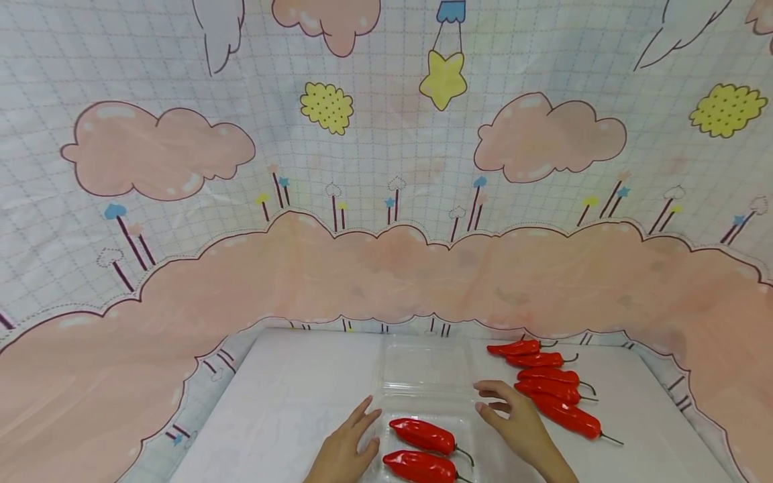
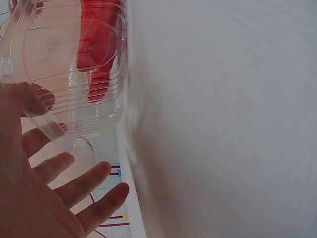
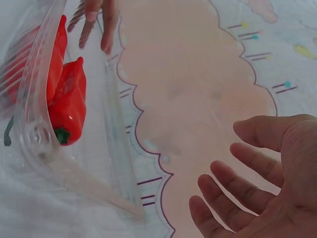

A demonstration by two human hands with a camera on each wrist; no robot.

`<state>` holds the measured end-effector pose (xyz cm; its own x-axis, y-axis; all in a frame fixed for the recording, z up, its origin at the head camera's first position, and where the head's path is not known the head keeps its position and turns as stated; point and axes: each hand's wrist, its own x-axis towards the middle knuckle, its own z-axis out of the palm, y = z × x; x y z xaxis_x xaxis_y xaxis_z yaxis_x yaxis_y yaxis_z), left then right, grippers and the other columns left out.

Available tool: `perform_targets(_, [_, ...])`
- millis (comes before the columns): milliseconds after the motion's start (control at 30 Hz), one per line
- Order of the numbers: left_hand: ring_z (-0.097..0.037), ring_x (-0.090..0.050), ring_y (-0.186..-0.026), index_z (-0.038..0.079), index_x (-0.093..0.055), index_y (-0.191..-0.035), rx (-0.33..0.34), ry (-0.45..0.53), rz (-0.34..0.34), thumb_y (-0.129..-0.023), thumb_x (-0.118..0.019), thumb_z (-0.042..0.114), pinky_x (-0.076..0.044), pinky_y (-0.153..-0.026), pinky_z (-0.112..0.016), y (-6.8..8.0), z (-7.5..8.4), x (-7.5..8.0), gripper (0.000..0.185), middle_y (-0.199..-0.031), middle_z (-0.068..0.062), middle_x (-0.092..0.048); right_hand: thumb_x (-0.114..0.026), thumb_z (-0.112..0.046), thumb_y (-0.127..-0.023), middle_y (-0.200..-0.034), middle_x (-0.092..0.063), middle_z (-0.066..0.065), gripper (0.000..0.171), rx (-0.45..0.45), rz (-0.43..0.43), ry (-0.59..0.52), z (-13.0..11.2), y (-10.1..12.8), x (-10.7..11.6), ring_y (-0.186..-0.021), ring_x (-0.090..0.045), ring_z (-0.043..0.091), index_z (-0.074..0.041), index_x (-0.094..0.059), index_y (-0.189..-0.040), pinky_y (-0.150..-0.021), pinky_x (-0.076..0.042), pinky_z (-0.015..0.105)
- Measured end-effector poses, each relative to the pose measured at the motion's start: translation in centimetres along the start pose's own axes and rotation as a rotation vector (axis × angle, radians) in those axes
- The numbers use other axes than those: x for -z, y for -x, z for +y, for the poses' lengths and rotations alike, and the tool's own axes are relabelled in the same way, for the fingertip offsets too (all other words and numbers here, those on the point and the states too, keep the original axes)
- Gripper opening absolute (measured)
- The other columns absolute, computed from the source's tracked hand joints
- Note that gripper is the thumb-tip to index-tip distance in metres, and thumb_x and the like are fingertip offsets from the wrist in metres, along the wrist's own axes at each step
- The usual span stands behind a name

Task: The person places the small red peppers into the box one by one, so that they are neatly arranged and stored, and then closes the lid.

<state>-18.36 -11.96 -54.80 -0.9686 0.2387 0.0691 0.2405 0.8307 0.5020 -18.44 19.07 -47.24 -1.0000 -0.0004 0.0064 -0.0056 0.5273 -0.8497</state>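
Clear plastic clamshell box (image 1: 425, 396) at near centre of white table (image 1: 290, 402), two red peppers (image 1: 423, 436) inside. Left hand (image 1: 347, 446) and right hand (image 1: 513, 419) flanking it, fingers relaxed, gripping nothing. Five more peppers (image 1: 552, 389) lined up right. Best to steady the box, then add peppers singly.

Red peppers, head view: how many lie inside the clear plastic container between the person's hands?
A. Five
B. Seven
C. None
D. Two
D: two red peppers lie in the near half of the clear container, while the other five peppers lie in a row on the white table to its right.
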Motion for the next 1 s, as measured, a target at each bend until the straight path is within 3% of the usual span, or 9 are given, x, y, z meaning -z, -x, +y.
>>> perform_targets(1000, [-0.020, -0.061, -0.113, 0.027, -0.052, -0.131, -0.011, -0.004, 0.012, -0.086, -0.058, 0.038, -0.054, -0.085, -0.046, 0.1, -0.2, -0.1, 0.047, -0.150, 0.004, -0.037, -0.067, -0.037, -0.083, -0.125, -0.060, 0.007, 0.046, -0.045, 0.051, 0.087, 3.0, -0.4, 3.4, -0.114, -0.057, 0.026, -0.019, -0.056, -0.124, -0.091, -0.054, 0.037])
